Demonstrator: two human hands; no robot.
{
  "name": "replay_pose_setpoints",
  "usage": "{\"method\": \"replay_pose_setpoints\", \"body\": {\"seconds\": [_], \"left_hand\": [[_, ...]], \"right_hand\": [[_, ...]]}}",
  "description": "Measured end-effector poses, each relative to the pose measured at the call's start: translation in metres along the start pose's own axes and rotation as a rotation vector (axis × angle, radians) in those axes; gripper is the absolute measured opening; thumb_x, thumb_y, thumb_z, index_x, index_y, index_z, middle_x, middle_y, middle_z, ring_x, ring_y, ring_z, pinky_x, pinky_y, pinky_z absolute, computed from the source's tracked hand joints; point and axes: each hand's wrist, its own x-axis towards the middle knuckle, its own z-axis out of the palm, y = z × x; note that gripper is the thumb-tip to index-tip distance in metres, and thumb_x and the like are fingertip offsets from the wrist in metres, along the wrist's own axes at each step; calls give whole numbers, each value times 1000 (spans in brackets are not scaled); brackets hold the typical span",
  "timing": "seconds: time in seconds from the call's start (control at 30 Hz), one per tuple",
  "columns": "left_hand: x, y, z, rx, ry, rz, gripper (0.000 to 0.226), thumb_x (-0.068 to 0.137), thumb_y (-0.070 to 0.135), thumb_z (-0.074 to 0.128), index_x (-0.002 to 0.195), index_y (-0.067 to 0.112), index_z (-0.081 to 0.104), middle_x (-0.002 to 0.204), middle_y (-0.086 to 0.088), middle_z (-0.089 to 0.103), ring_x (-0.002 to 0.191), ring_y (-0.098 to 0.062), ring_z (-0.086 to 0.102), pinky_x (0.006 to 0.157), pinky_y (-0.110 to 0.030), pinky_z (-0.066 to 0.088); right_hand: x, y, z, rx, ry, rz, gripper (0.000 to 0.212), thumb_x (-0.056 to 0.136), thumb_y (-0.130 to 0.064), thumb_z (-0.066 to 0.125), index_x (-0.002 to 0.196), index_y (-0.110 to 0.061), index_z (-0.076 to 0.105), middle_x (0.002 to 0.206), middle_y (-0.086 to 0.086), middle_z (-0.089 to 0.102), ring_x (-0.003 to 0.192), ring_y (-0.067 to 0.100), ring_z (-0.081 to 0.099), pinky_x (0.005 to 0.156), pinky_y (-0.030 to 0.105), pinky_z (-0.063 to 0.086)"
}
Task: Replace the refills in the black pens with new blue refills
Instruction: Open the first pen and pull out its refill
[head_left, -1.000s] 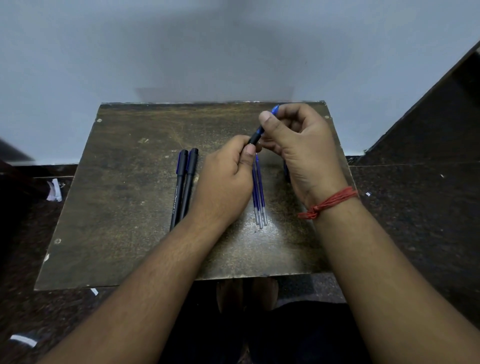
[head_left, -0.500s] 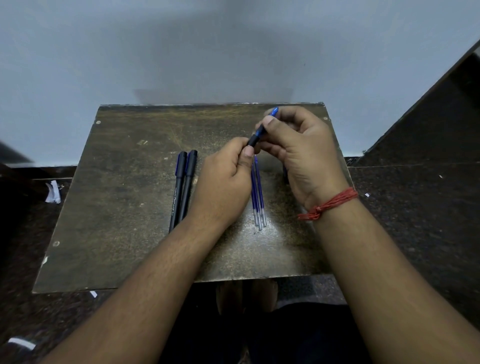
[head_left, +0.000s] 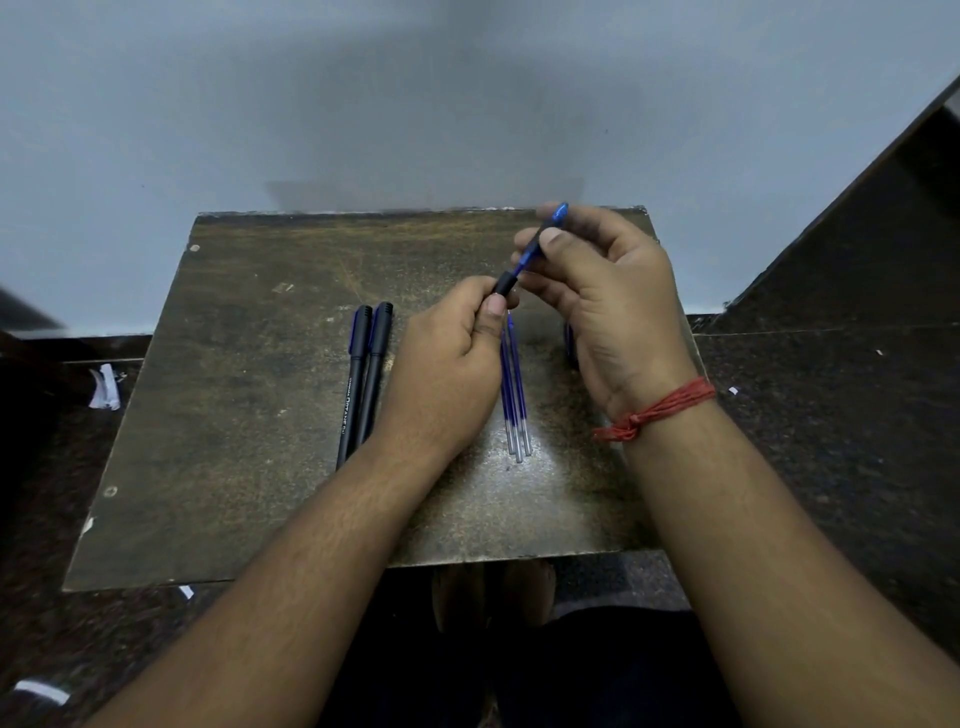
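Head view looks down on a worn brown board (head_left: 249, 415) set against a pale wall. Left of centre in the frame, two capped black pens (head_left: 363, 379) lie side by side and touching, their long axes running up and down the picture, just beside the left wrist. The left hand (head_left: 447, 374) is curled shut, its thumb and fingers pinching the black end of a third pen (head_left: 524, 260) that both hands hold up over the board. That pen slants from lower left to upper right: a short black piece at the left hand, then a blue length running to a rounded blue tip in the upper middle of the frame. Under the gap between the hands, a few loose blue refills (head_left: 514, 395) lie together, parallel to the spare pens, their clear ends toward the bottom. The right hand (head_left: 602, 312), a red thread (head_left: 654, 410) at its wrist, closes thumb and fingers on the blue length. My guess is the two parts are to be pulled or twisted along that slant. The refills sit about equally close to either hand.
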Motion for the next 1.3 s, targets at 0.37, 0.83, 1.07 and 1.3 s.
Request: {"method": "replay_pose_setpoints", "body": {"seconds": [0.37,0.83,1.07,1.3], "left_hand": [[-3,3,0,22,3,59,24,105,22,44,124,26,58,79,-3,65,69,-14,57,66,-36,46],[5,-8,-3,-54,164,-4,21,103,22,43,117,22,59,67,9,51,63,-11,49,65,-38,46],[6,-8,-5,-52,177,-25,19,104,20,44,114,21,59,67,10,51,61,-6,47,62,-30,40],[5,-6,-6,-46,150,-36,19,104,23,43,112,23,60,68,6,52,62,-9,47,63,-38,45]], "right_hand": [[3,-7,-3,182,114,-60,14,95,1,59,105,-7,61,93,12,75,88,25,70,77,35,58],[15,-13,-48,-1090,116,-34,6,84,-21,68,87,-19,63,81,-4,65,79,15,61,65,19,45],[13,-12,-46,-1424,-40,149,8,89,-20,63,93,-14,59,96,9,63,90,28,60,73,34,48],[15,-15,-49,-1392,6,122,16,91,-33,62,90,-17,59,94,6,64,88,26,59,73,33,45]]}}
